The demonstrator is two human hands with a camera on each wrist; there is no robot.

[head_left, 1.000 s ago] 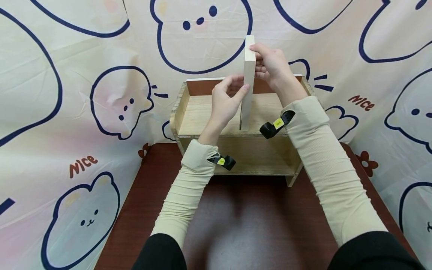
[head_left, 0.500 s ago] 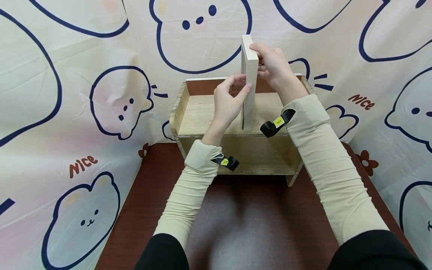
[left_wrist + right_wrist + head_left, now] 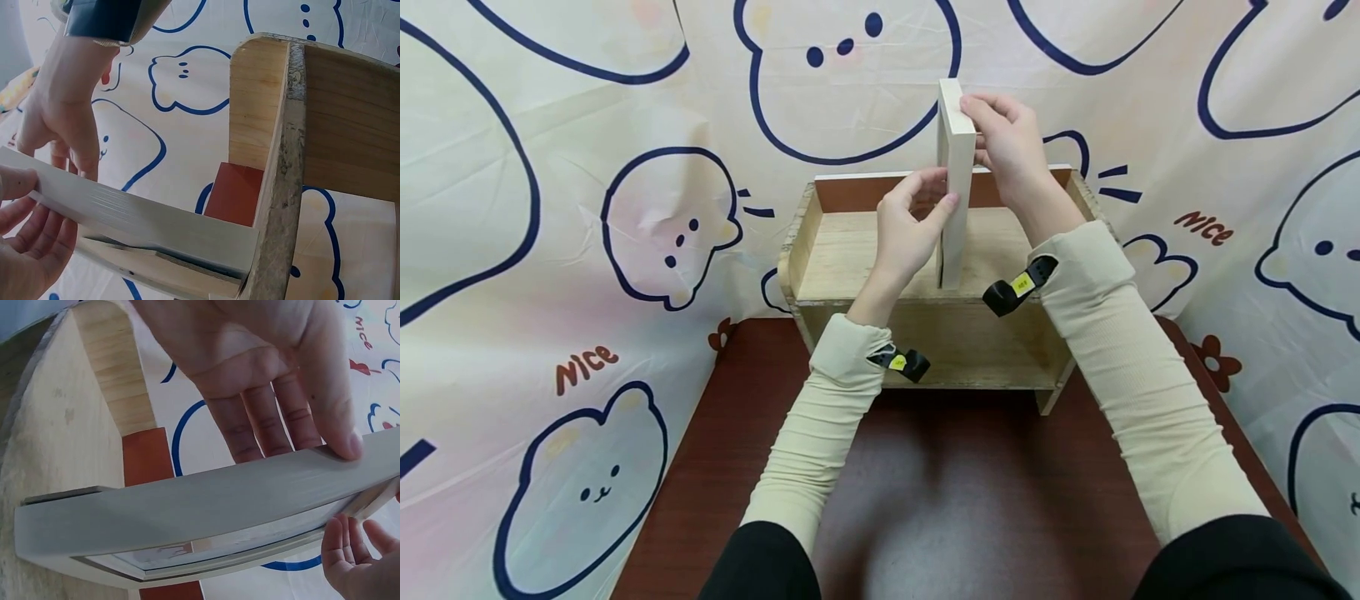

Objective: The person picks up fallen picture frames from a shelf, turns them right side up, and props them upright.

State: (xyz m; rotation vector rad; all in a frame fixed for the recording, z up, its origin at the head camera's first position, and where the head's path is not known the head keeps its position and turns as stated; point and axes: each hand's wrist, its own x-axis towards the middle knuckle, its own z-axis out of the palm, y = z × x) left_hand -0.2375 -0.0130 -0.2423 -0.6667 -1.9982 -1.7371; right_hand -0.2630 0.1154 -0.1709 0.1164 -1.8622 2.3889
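A pale picture frame [image 3: 957, 200] stands upright on the top board of a small wooden shelf [image 3: 842, 258], turned nearly edge-on in the head view. My left hand [image 3: 904, 229] holds its near side low down, thumb on the edge and fingers at the left face. Higher up, my right hand [image 3: 1018, 158] grips the top, its thumb [image 3: 340, 434] on the edge and its other fingers partly hidden behind. The right wrist view shows a clear, glossy pane [image 3: 231, 544] inside the border. In the left wrist view the frame's lower end [image 3: 244, 244] meets the shelf board.
The shelf has raised side walls, a brown back panel [image 3: 865, 193] and a lower board [image 3: 962, 346]. It stands at the back of a dark red-brown table [image 3: 940, 500]. A cloth backdrop [image 3: 662, 108] printed with cartoon bears hangs close behind and at both sides.
The picture frame has turned slightly, so more of its left face shows. My left hand has shifted a little right with it. My right hand stays near the top, moved slightly right.
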